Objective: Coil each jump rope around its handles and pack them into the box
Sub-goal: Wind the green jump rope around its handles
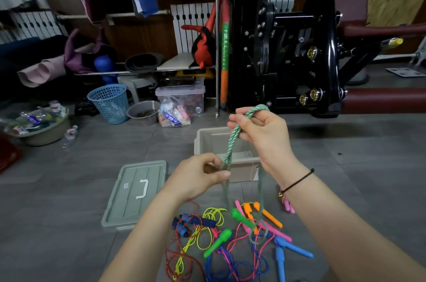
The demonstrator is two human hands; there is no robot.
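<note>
A green and white rope [232,141] is held up over the box [207,143], which stands open on the floor [345,178]. The upper bend of the rope is gripped by the right hand [260,134], above the right part of the box, with the fingers curled round it. Lower down, in front of the near wall of the box, both strands are pinched together between the thumb and the fingers of the left hand [200,175]. Below this hand the strands hang down, blurred, toward the floor on the near side of the box.

There a pile of other ropes [207,256] is spread out, tangled: red, yellow, pink and blue cords, with two green handles [217,242] among orange, pink and blue ones. It cannot be told which handles belong to the held rope.

The lid [136,194] of the box is laid flat just left of the box, with its white grip turned up. A blue basket [110,103] is seen well behind the box, to its left. A black band [297,181] is worn on the right wrist
</note>
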